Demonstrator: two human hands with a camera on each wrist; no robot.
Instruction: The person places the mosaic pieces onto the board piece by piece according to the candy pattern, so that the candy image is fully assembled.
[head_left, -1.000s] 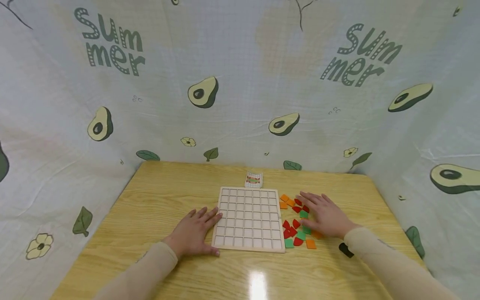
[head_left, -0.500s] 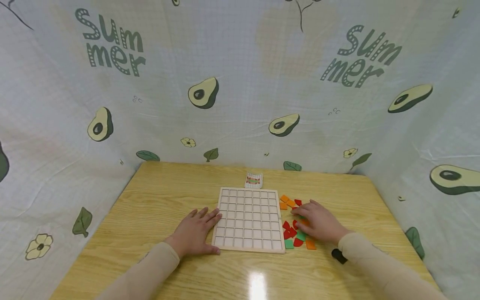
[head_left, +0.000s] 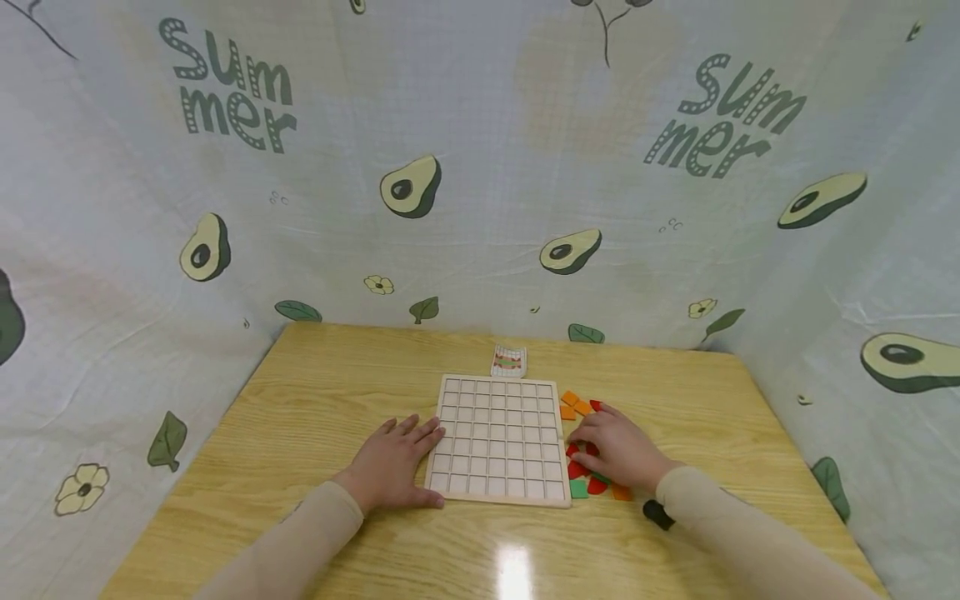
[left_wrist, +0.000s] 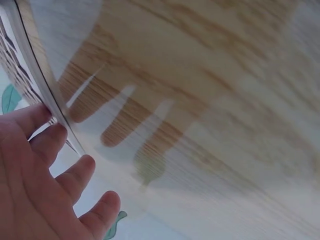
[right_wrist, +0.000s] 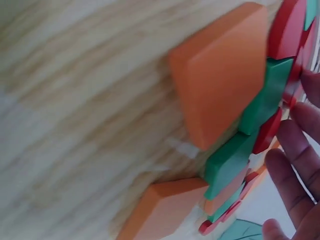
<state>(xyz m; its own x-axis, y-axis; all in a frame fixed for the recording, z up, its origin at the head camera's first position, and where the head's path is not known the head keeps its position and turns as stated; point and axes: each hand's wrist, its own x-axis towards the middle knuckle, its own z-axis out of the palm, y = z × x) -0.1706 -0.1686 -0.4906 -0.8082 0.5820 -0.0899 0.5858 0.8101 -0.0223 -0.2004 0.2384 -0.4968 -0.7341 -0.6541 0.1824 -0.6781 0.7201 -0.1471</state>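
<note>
A pale wooden grid board lies flat on the table in the head view. My left hand rests by its left side, fingers spread, fingertips at the frame; the left wrist view shows those fingertips along the board edge. To the right of the board is a loose spread of small flat pieces. My right hand is low over them, fingers loosely bent and partly hiding them. Close by its fingertips in the right wrist view are red pieces and green pieces; an orange square lies nearer the camera.
A small card with a red and green pattern sits behind the board. Orange squares lie beyond the right hand. A small black object shows beside the right wrist. Printed cloth hangs around the wooden table.
My right hand has moved left and slightly toward me over the pieces, its fingers drawing nearer the board's right edge. My left hand has stayed at the board's left side.
</note>
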